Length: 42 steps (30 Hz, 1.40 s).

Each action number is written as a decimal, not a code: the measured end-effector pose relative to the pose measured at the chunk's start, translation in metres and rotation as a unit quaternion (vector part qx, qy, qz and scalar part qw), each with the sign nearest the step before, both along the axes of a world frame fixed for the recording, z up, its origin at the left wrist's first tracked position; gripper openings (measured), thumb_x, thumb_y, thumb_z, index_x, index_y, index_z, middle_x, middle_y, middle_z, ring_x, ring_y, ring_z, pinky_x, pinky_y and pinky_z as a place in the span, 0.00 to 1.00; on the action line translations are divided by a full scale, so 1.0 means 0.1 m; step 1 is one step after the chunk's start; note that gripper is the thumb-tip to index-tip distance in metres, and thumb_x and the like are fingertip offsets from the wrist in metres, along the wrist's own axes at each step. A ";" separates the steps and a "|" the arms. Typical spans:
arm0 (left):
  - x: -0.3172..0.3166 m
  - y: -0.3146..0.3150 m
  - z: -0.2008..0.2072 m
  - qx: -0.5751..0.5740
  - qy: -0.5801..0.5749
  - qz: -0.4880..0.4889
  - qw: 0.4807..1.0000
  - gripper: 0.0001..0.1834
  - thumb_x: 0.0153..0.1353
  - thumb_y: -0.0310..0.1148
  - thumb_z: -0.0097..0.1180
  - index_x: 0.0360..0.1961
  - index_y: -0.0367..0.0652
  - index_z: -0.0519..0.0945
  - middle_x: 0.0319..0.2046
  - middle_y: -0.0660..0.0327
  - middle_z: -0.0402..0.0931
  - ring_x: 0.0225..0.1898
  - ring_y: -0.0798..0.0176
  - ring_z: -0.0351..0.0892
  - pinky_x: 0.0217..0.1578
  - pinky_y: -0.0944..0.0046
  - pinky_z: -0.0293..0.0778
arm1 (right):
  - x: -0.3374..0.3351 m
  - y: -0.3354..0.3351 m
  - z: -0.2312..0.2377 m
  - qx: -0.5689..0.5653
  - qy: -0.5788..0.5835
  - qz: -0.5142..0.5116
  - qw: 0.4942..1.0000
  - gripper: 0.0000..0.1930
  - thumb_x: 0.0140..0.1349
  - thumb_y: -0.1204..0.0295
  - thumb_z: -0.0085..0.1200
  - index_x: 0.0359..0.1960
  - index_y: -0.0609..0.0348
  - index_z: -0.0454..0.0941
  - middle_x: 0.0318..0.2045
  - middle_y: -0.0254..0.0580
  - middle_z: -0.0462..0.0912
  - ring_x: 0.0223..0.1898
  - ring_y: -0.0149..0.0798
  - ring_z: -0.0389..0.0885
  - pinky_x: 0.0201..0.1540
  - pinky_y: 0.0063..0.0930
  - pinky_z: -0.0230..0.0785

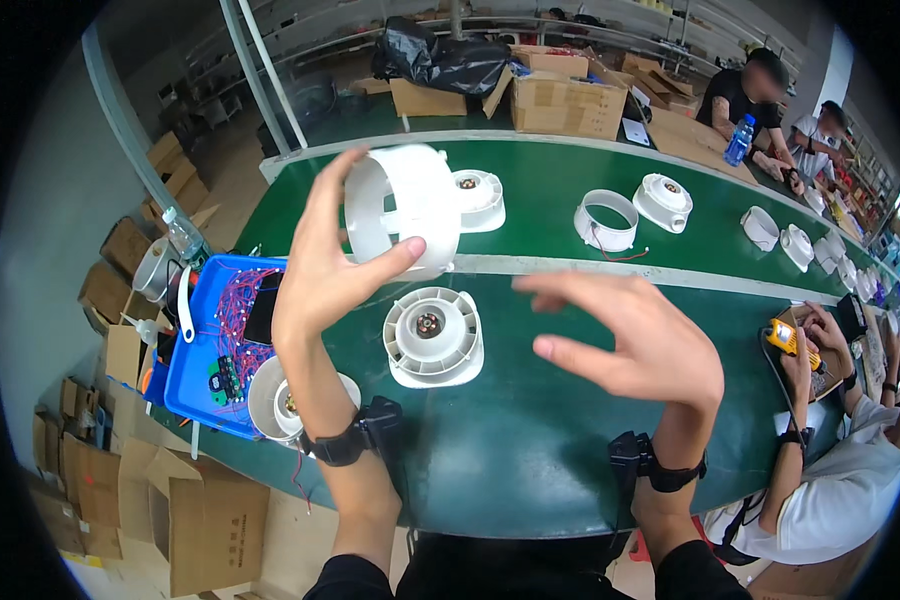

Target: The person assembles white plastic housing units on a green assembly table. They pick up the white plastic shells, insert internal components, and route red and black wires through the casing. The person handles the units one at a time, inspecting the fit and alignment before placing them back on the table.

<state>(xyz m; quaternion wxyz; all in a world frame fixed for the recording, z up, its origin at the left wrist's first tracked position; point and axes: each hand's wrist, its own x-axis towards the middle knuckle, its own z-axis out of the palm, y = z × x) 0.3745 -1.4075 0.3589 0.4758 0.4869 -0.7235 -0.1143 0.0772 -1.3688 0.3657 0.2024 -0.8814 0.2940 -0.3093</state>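
A white plastic ring-shaped housing [426, 205] is raised above the green table, gripped at its left side and lower rim by my left hand [315, 275]. On the table below it sits a round white fan base [433, 338] with ribs around its edge and a copper-coloured motor core in the middle. My right hand [640, 345] hovers to the right of that base, fingers apart and holding nothing. Behind the raised housing stands another white base [480, 200], partly covered. Under my left forearm, a further white ring and base [270, 400] are partly hidden.
A blue tray [195, 385] of wires and circuit boards lies at the left. Across the dividing rail are a white ring [606, 222] with a red wire and a base [663, 203]. At right, a co-worker's hand holds a yellow tool [785, 337]. Cardboard boxes [205, 520] stand lower left.
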 end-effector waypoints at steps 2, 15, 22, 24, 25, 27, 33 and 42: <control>-0.10 0.09 0.07 -0.037 0.081 -0.059 0.994 0.58 0.42 0.42 0.78 0.73 0.40 0.60 0.69 0.47 0.63 0.67 0.45 0.69 0.59 0.47 0.75 | 0.05 0.00 0.03 -0.018 -0.077 -0.056 0.995 0.26 0.65 0.64 0.62 0.59 0.69 0.75 0.48 0.61 0.82 0.51 0.55 0.83 0.53 0.40 0.74; -1.06 0.07 0.08 -0.341 -0.034 -0.187 0.921 0.63 0.27 0.40 0.85 0.69 0.50 0.64 0.71 0.42 0.56 0.70 0.34 0.62 0.63 0.39 0.67 | 0.03 0.15 0.09 0.113 -0.438 0.026 0.891 0.15 0.76 0.69 0.47 0.56 0.70 0.71 0.42 0.44 0.83 0.41 0.28 0.82 0.43 0.24 0.76; -1.19 0.21 0.04 -0.257 0.129 -0.238 0.928 0.61 0.44 0.41 0.76 0.75 0.41 0.51 0.73 0.34 0.50 0.72 0.34 0.58 0.67 0.40 0.61 | -0.11 0.16 0.05 0.055 -0.416 0.069 0.905 0.12 0.71 0.73 0.50 0.47 0.74 0.74 0.34 0.48 0.86 0.31 0.36 0.88 0.35 0.26 0.80; -1.19 0.33 0.09 -0.189 0.172 -0.208 0.944 0.62 0.48 0.40 0.74 0.75 0.34 0.44 0.72 0.35 0.53 0.71 0.37 0.60 0.67 0.43 0.63 | -0.10 0.15 0.07 -0.007 -0.373 0.080 0.924 0.10 0.68 0.75 0.51 0.43 0.75 0.76 0.29 0.49 0.87 0.28 0.36 0.88 0.32 0.25 0.80; -1.20 0.37 0.11 -0.157 0.208 -0.218 0.941 0.62 0.48 0.40 0.74 0.75 0.34 0.44 0.71 0.36 0.54 0.70 0.39 0.61 0.67 0.45 0.63 | -0.09 0.14 0.06 -0.032 -0.354 0.097 0.930 0.10 0.67 0.76 0.51 0.42 0.75 0.76 0.28 0.49 0.87 0.26 0.36 0.88 0.31 0.25 0.80; -1.25 0.45 0.14 -0.092 0.279 -0.237 0.926 0.61 0.49 0.40 0.74 0.75 0.34 0.44 0.69 0.36 0.56 0.69 0.42 0.63 0.67 0.47 0.64 | -0.04 0.14 0.05 -0.057 -0.361 0.096 0.926 0.08 0.61 0.77 0.56 0.37 0.73 0.79 0.24 0.45 0.86 0.24 0.36 0.88 0.26 0.23 0.77; -1.17 0.45 0.18 -0.020 0.243 -0.218 0.945 0.43 0.60 0.42 0.65 0.69 0.30 0.62 0.66 0.45 0.65 0.68 0.50 0.65 0.70 0.53 0.57 | -0.09 0.09 0.05 -0.173 -0.319 0.053 0.930 0.06 0.54 0.75 0.64 0.30 0.65 0.81 0.14 0.41 0.78 0.14 0.40 0.81 0.20 0.27 0.68; -1.00 0.45 0.16 0.001 0.230 -0.248 0.941 0.48 0.60 0.64 0.52 0.65 0.28 0.67 0.61 0.43 0.70 0.63 0.49 0.71 0.66 0.50 0.63 | 0.07 0.13 -0.03 -0.111 -0.416 0.102 0.897 0.17 0.62 0.79 0.58 0.14 0.61 0.72 0.08 0.37 0.66 0.08 0.38 0.66 0.15 0.33 0.54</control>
